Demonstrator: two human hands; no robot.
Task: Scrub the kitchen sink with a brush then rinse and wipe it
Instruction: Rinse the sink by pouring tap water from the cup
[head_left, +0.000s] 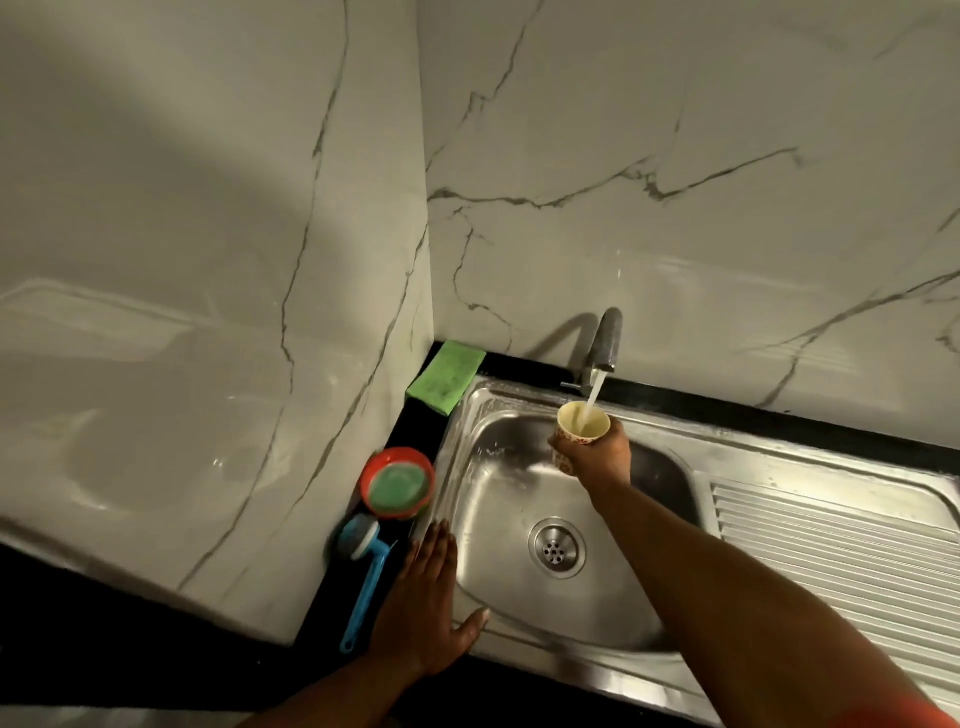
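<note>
The right hand (597, 449) is clamped around a cup (581, 427) under the running tap (605, 343), filling it above the sink (498, 493). The left hand (428, 597) lies flat and spread on the sink's near-left rim, holding nothing. The brush (363, 566) lies on the worktop just left of that hand, handle pointing toward the person, so the left hand is far nearer.

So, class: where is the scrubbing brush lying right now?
The brush lies on the dark counter left of the sink, between the red tub and the left hand.
</note>
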